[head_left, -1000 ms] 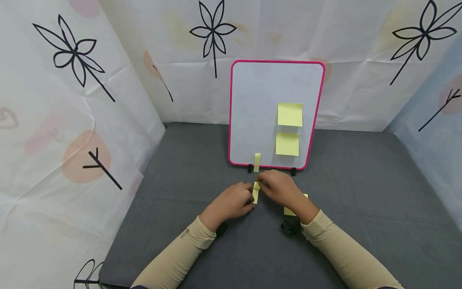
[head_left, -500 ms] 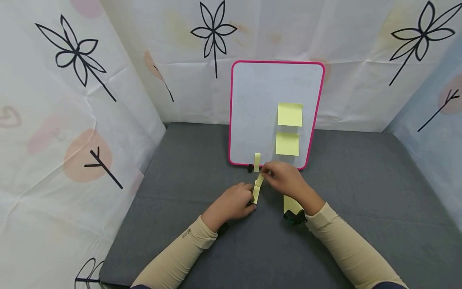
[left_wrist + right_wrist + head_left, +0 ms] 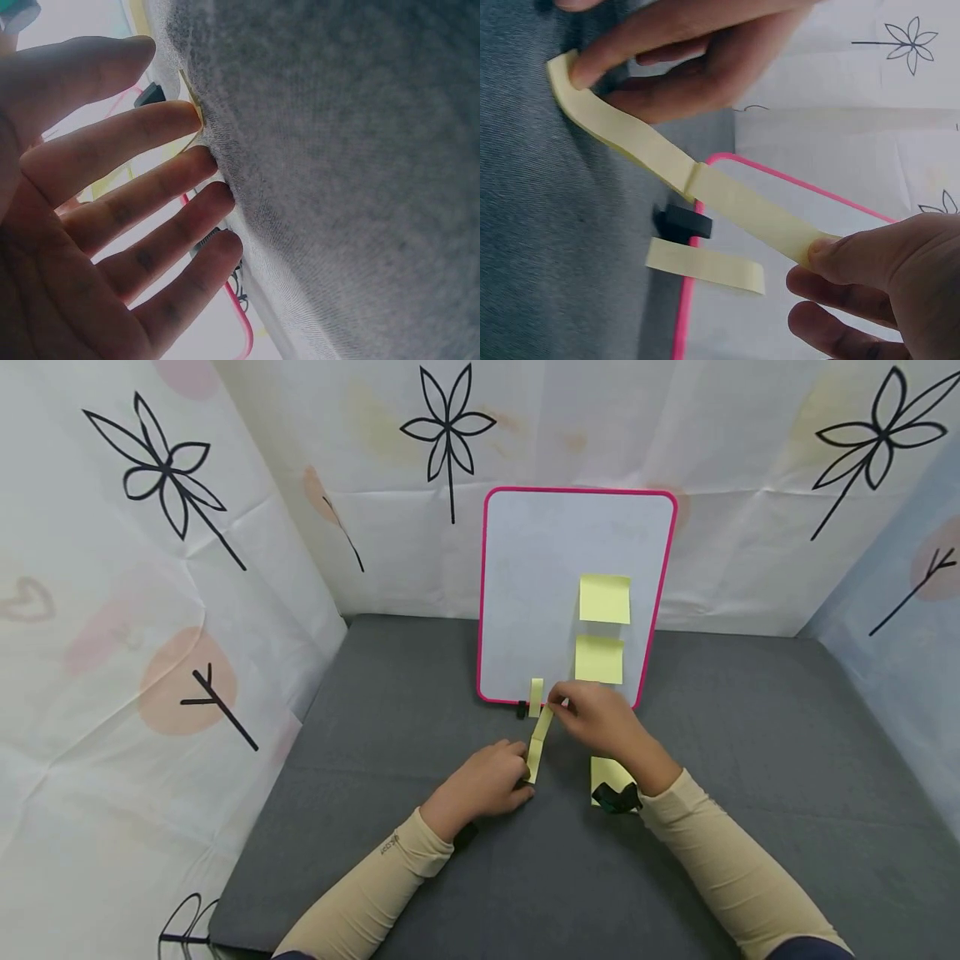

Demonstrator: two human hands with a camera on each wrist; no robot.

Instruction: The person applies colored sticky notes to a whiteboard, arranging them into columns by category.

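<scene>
A narrow pad of pale yellow sticky note strips [image 3: 622,127] lies on the grey table. My left hand [image 3: 480,781] presses its near end, fingertips down on the pad; in the left wrist view the fingers are fairly straight and the thumb is apart. Between thumb and fingers, my right hand [image 3: 600,718] pinches the free end of the top strip [image 3: 754,210]. That strip is lifted towards the whiteboard [image 3: 525,577] and still joins the pad at its far end. Another strip [image 3: 536,697] sticks to the board's bottom edge, hanging below the pink frame.
Two square yellow sticky notes, an upper one [image 3: 604,599] and a lower one [image 3: 598,660], are on the board's right side. A yellow square pad [image 3: 606,770] lies on the table, partly under my right wrist. A black foot [image 3: 684,223] supports the board. White patterned cloth [image 3: 405,552] stands behind.
My right hand has moved up and away towards the board, drawing the top strip up from the pad so more of it shows. My left hand stays nearly in place.
</scene>
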